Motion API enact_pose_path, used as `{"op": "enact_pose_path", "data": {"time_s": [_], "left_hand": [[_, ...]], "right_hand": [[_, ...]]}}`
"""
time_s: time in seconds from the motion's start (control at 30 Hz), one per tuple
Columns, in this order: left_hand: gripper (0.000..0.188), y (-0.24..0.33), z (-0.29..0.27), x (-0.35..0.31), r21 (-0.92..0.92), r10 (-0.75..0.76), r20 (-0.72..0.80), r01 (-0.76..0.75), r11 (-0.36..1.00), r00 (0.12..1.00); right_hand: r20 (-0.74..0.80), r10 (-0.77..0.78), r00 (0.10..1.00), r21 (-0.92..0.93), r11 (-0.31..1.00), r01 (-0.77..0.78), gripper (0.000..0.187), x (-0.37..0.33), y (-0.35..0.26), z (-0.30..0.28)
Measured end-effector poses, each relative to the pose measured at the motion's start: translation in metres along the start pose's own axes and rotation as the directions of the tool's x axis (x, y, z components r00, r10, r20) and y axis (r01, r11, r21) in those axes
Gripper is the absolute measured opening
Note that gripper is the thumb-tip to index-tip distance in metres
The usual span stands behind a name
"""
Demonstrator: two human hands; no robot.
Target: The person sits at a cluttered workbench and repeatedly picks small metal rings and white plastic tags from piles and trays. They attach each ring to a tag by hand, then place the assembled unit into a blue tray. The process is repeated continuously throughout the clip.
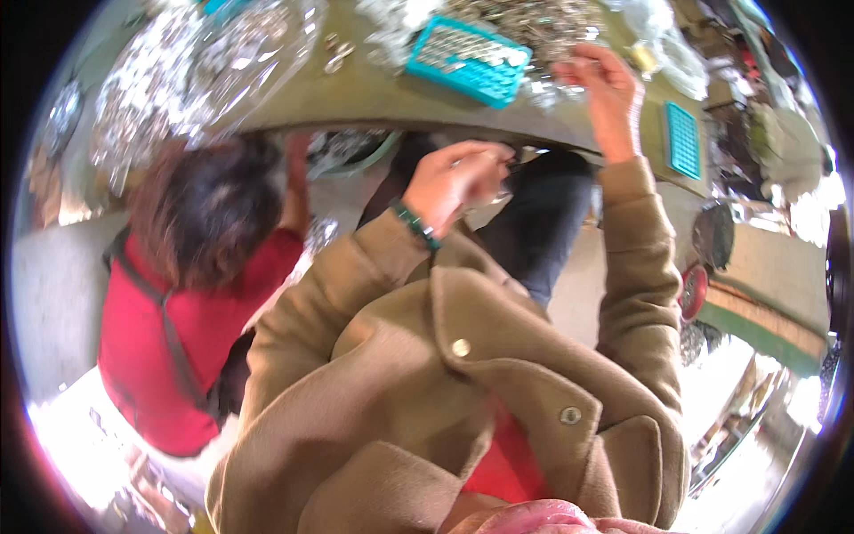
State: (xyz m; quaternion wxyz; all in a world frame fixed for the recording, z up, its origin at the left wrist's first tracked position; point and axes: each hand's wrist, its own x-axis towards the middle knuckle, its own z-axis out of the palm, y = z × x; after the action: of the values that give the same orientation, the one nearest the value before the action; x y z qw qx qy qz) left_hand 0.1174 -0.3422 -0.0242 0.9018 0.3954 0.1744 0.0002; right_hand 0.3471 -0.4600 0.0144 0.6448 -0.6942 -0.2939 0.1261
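Observation:
My left hand, with a dark green bracelet at the wrist, is curled closed in front of the table edge, above my lap. Its fingertips are smeared, so whatever they may hold cannot be made out. Farther right, my right hand reaches over the table with thumb and forefinger pinched together at the edge of a heap of small metal parts. Anything in that pinch is too small to name. Left of this hand, a turquoise tray bears rows of small shiny pieces.
A second turquoise tray lies at the table's right end. Clear plastic bags of silvery parts cover the far left. Close on my left sits a person in a red top. A green basin stands below the table edge.

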Motion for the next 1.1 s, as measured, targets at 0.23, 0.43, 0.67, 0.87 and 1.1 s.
{"op": "enact_pose_path", "data": {"time_s": [0.23,0.43,0.67,0.87,1.1], "left_hand": [[0.028,0.013,0.011,-0.009,-0.223,-0.029,-0.181,-0.012,0.975,0.983],[0.018,0.000,0.006,-0.024,-0.244,-0.079,-0.172,0.035,0.969,0.982],[0.017,-0.018,0.001,-0.025,-0.348,-0.064,-0.100,0.025,0.937,0.993],[0.011,-0.034,0.026,-0.029,-0.210,-0.057,-0.092,0.037,0.977,0.994],[0.015,-0.030,0.015,-0.049,-0.131,-0.067,-0.064,0.058,0.990,0.996]], "right_hand": [[0.352,-0.319,0.880,-0.237,0.879,0.414,0.024,-0.073,-0.048,0.030],[0.576,-0.251,0.778,-0.299,0.822,0.486,0.030,-0.120,-0.062,0.050],[0.557,-0.082,0.827,-0.310,0.903,0.299,0.025,-0.145,-0.050,0.039],[0.198,0.036,0.979,-0.032,0.999,-0.030,0.027,-0.146,-0.032,0.039],[0.297,0.104,0.949,0.022,0.993,-0.116,0.019,-0.156,-0.030,0.043]]}}
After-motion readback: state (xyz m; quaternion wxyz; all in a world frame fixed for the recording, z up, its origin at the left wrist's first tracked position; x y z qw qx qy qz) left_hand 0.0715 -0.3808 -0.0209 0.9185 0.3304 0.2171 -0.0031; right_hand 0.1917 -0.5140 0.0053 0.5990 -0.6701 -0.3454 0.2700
